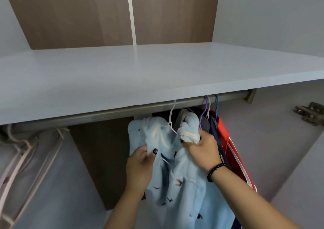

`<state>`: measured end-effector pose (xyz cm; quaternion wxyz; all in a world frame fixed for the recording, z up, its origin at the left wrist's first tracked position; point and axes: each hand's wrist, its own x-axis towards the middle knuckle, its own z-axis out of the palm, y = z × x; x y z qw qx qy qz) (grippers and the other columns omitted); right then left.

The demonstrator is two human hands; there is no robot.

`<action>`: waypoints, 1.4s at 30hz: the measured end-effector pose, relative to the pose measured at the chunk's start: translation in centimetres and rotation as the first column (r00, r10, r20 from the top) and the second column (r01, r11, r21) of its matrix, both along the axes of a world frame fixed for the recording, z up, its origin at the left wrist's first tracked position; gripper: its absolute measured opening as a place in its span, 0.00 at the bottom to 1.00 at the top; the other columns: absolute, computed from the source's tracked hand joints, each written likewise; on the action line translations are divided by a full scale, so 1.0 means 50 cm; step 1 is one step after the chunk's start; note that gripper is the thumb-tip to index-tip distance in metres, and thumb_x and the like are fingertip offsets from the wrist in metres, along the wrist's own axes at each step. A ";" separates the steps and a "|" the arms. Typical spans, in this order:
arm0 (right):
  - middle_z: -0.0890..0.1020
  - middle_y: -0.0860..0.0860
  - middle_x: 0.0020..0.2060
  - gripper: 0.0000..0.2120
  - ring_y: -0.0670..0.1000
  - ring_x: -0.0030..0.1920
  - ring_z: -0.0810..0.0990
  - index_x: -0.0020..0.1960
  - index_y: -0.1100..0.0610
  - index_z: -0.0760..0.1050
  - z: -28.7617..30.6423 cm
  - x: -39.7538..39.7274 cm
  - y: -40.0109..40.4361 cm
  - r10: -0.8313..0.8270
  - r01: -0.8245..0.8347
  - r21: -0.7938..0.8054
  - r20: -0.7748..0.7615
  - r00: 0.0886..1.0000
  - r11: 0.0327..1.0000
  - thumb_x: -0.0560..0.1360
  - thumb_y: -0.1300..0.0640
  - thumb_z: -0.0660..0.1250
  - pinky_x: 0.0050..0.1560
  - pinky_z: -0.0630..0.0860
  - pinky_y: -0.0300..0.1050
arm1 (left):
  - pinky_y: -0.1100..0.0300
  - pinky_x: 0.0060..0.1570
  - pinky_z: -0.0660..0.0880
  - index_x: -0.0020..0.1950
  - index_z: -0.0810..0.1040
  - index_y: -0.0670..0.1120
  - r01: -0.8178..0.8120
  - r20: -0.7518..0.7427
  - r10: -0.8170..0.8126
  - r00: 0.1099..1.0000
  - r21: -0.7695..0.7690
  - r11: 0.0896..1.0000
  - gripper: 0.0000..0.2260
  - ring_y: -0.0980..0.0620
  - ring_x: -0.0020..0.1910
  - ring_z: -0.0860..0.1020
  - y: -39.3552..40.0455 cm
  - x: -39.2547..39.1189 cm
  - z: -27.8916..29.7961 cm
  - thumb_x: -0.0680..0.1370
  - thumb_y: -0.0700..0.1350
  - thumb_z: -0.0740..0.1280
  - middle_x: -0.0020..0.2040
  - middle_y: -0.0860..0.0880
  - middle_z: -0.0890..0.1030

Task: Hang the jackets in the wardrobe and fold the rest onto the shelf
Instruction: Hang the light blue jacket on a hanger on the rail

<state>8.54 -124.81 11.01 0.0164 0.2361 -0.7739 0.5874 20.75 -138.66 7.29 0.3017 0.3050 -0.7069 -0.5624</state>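
Here, both hands are at a garment under the wardrobe shelf.
Jacket: a light blue fleecy jacket (177,181) with small dark bird shapes hangs on a white hanger (171,121), below the rail and just left of the other hung clothes.
Hanger hook: it reaches up to the metal rail (108,112); whether it sits fully over the rail cannot be told.
Left hand: the left hand (140,165) grips the jacket's left front, thumb with a dark painted nail pressed on the fabric, fingers curled round the cloth.
Right hand: the right hand (203,149) holds the bunched collar or hood end at the jacket's right shoulder, fingers curled round it; a black bead bracelet (215,171) sits on that wrist.
Neighbours: a purple hanger (203,113) and a blue hanger (216,106) hang just right, carrying a dark navy garment (214,128) and a red garment (228,137) with white trim, touching the jacket's right side.
Shelf: the pale grey shelf (157,70) runs above the rail.
Left end: empty pinkish hangers (26,151) hang well apart, blurred.
Door hinge: a metal hinge (310,113) sits on the right wall.
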 end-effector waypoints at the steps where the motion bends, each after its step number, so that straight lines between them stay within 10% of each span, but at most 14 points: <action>1: 0.82 0.48 0.33 0.02 0.44 0.33 0.78 0.41 0.57 0.79 -0.008 -0.002 -0.003 -0.005 0.004 0.024 0.005 1.000 1.000 0.69 0.61 0.72 0.32 0.72 0.31 | 0.40 0.50 0.78 0.43 0.80 0.45 0.021 0.010 -0.020 1.000 -0.008 1.000 0.03 0.39 0.47 0.81 0.005 -0.003 -0.004 0.76 0.43 0.70 0.43 0.41 0.83; 8: 0.81 0.48 0.31 0.05 0.46 0.33 0.78 0.40 0.55 0.77 -0.051 -0.012 0.002 -0.026 0.030 0.146 -0.025 0.999 0.989 0.69 0.57 0.72 0.31 0.69 0.34 | 0.58 0.43 0.77 0.44 0.80 0.45 0.064 -0.002 -0.064 0.998 0.110 0.992 0.03 0.49 0.42 0.81 0.043 0.007 -0.036 0.77 0.39 0.69 0.41 0.47 0.84; 16: 0.74 0.55 0.37 0.18 0.56 0.36 0.74 0.40 0.61 0.73 -0.033 0.028 0.031 0.054 0.146 0.274 -0.609 0.791 0.951 0.57 0.63 0.80 0.33 0.74 0.45 | 0.47 0.44 0.73 0.57 0.75 0.45 0.008 -0.156 0.025 0.987 0.205 0.979 0.08 0.40 0.42 0.78 0.133 0.029 -0.012 0.80 0.36 0.65 0.46 0.33 0.81; 19: 0.75 0.48 0.36 0.18 0.51 0.35 0.76 0.43 0.57 0.72 -0.032 0.059 0.037 0.076 0.030 0.209 -0.483 0.873 0.978 0.62 0.58 0.80 0.33 0.75 0.42 | 0.60 0.40 0.74 0.52 0.77 0.41 0.010 -0.160 0.026 0.987 0.221 0.975 0.06 0.52 0.39 0.78 0.151 0.040 -0.006 0.78 0.33 0.65 0.43 0.38 0.82; 23: 0.82 0.43 0.40 0.12 0.40 0.42 0.80 0.47 0.47 0.74 -0.054 0.094 0.048 0.184 -0.184 0.000 0.045 0.982 0.983 0.70 0.59 0.74 0.41 0.74 0.30 | 0.62 0.41 0.75 0.49 0.79 0.40 0.010 -0.191 0.051 0.980 0.306 0.952 0.06 0.50 0.43 0.80 0.168 0.060 -0.003 0.78 0.32 0.65 0.45 0.41 0.84; 28: 0.85 0.59 0.48 0.10 0.55 0.48 0.85 0.54 0.64 0.79 -0.068 0.106 0.069 0.530 -0.165 -0.525 0.687 0.497 0.835 0.74 0.71 0.65 0.45 0.82 0.48 | 0.50 0.53 0.77 0.51 0.80 0.44 -0.035 -0.205 0.088 0.975 0.247 0.968 0.08 0.42 0.49 0.79 0.174 0.079 -0.003 0.78 0.33 0.65 0.48 0.43 0.83; 31: 0.84 0.61 0.50 0.12 0.55 0.48 0.85 0.53 0.66 0.79 -0.069 0.111 0.088 0.638 -0.169 -0.626 0.674 0.372 0.761 0.74 0.74 0.61 0.41 0.81 0.41 | 0.51 0.55 0.76 0.51 0.82 0.48 -0.054 -0.186 0.106 0.977 0.270 0.962 0.11 0.43 0.51 0.80 0.178 0.082 -0.003 0.78 0.33 0.64 0.49 0.44 0.84; 37: 0.81 0.54 0.35 0.09 0.46 0.33 0.77 0.47 0.62 0.81 -0.067 0.101 0.092 0.536 -0.416 -0.339 0.494 0.685 0.844 0.75 0.71 0.64 0.34 0.75 0.36 | 0.57 0.48 0.74 0.49 0.80 0.40 -0.005 -0.168 0.067 0.983 0.345 0.939 0.11 0.47 0.47 0.79 0.180 0.069 0.000 0.77 0.31 0.60 0.48 0.39 0.82; 42: 0.84 0.60 0.43 0.15 0.51 0.43 0.83 0.51 0.63 0.80 -0.043 0.083 0.080 0.678 -0.610 -0.309 0.439 0.589 0.730 0.72 0.77 0.63 0.47 0.80 0.43 | 0.60 0.44 0.75 0.48 0.82 0.37 0.113 -0.188 -0.029 0.982 0.450 0.886 0.11 0.47 0.44 0.80 0.161 0.053 0.001 0.72 0.31 0.62 0.45 0.39 0.83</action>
